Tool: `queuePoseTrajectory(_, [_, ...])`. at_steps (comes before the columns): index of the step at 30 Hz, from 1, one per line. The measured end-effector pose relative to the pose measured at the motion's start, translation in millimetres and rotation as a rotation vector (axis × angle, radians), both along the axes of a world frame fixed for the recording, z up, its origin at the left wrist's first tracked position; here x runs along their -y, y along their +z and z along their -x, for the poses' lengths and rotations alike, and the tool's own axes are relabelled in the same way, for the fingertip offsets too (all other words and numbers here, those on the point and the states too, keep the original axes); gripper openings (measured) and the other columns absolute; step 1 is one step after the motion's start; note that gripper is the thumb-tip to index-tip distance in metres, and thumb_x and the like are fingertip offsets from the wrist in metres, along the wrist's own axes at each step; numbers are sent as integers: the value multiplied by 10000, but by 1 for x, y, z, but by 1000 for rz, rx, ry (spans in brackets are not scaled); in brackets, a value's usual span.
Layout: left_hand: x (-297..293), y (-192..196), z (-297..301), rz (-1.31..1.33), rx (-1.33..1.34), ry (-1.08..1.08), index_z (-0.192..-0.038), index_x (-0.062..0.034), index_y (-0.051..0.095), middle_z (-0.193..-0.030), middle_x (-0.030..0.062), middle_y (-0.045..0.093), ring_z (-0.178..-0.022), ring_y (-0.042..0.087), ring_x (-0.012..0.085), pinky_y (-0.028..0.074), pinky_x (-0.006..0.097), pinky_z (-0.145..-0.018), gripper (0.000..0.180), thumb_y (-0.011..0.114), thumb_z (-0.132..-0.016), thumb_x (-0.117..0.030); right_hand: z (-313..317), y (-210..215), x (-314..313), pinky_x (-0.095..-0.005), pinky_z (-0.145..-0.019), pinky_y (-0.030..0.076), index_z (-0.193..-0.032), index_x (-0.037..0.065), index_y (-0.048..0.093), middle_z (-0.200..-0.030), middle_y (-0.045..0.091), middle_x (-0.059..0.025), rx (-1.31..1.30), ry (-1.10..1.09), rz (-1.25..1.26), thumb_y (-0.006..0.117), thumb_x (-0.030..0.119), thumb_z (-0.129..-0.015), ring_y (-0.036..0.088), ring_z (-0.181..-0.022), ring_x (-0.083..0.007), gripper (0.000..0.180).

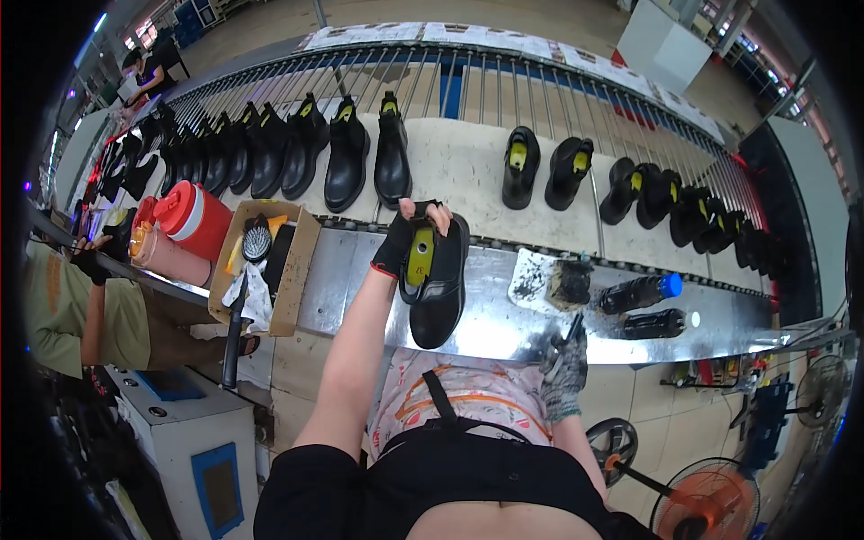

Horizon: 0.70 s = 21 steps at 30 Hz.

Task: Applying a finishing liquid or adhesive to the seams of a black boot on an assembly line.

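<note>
Right hand (564, 367) low, gloved grip apparently around a brush, left hand (407, 238) raised, clasping black boot (438, 288)

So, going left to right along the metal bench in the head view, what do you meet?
Red and white jug → cardboard box with a brush → black shoe held in the left hand → stained pad → right hand in a grey glove → blue-capped bottle.
</note>
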<state>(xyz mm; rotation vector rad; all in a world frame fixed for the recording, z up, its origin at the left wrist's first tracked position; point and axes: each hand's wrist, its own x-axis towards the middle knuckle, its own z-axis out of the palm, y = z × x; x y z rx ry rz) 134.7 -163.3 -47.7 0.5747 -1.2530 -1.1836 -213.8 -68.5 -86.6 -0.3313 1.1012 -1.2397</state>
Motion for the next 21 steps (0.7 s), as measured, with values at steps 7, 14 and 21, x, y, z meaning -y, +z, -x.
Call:
queuePoseTrajectory(7, [-52, 45, 18, 162, -30, 57, -573, -52, 523, -603, 54, 515, -699, 460, 191, 337, 341, -864, 807, 192, -835, -740, -15, 12, 2, -237, -362, 421, -1245, 146, 425, -840, 624, -72, -107, -22, -54, 500, 129, -932, 586, -566, -136, 322])
queuePoseTrajectory(14, [-57, 48, 21, 244, -40, -52, -571, -69, 569, -572, 41, 540, -738, 481, 198, 331, 333, -837, 760, 318, -836, -736, 5, 36, -3, -187, -417, 483, -1017, 132, 526, -934, 636, -108, 102, 229, -76, 585, 112, -884, 585, -571, -98, 146])
queuePoseTrajectory(21, [-57, 56, 27, 232, 52, -144, -542, -65, 574, -585, 49, 570, -756, 488, 208, 343, 346, -838, 767, 376, -796, -761, -12, 147, 29, -280, -764, 515, -1248, 50, 506, -1123, 598, -98, -505, 958, 353, 633, 102, -801, 596, -986, -161, 468])
